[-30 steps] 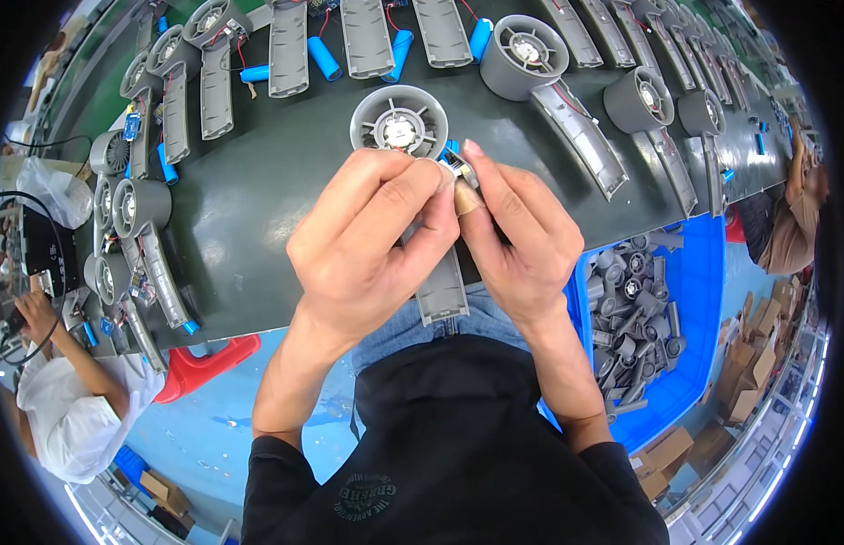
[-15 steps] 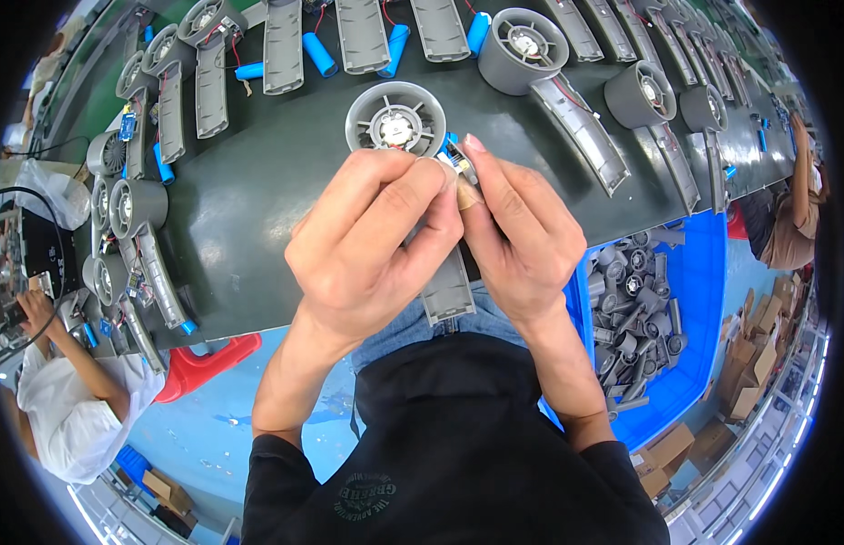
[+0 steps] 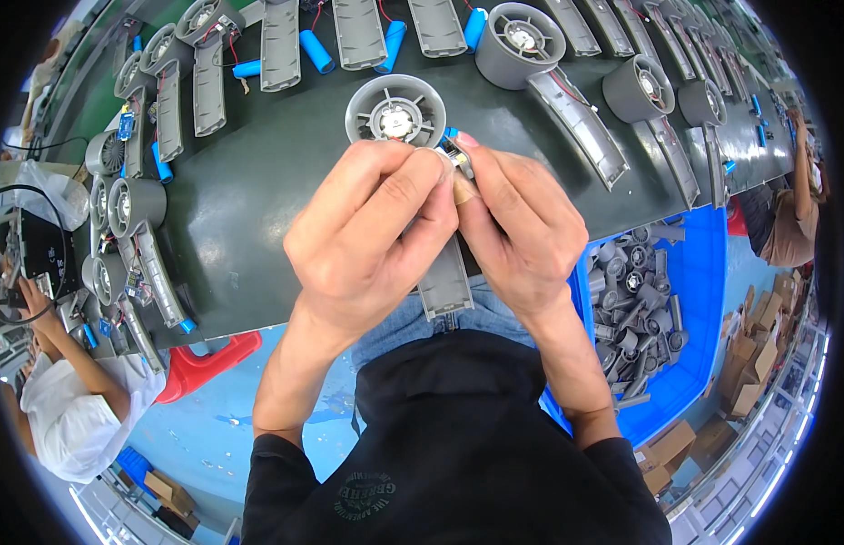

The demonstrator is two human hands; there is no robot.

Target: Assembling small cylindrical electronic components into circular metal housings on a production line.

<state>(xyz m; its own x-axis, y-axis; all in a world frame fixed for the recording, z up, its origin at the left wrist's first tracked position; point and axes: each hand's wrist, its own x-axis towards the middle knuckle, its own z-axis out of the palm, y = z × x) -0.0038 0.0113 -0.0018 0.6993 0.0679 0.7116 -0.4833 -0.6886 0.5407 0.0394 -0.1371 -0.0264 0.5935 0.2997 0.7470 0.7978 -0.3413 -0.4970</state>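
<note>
My right hand [image 3: 523, 222] pinches a small circuit board [image 3: 456, 156] with a blue part between thumb and fingers. Against it my left hand [image 3: 367, 232] is closed, its fingertips pressed together; whatever they grip is hidden. Just beyond the hands lies a grey round fan housing [image 3: 396, 120] with a pale metal hub and spokes. Its open grey handle shell [image 3: 446, 283] runs under my hands toward me and reaches the table's near edge. My hands cover the shell's middle.
Several grey fan housings [image 3: 520, 45], open handle shells [image 3: 356, 36] and blue battery cells [image 3: 316, 52] line the dark green table [image 3: 231, 195]. A blue bin [image 3: 699, 300] of grey parts stands at right. Co-workers sit at left and far right; a red stool [image 3: 208, 365] is at left.
Both hands stay together at the board, with only a slight shift of the fingers. The view has moved a little; the housing remains in place.
</note>
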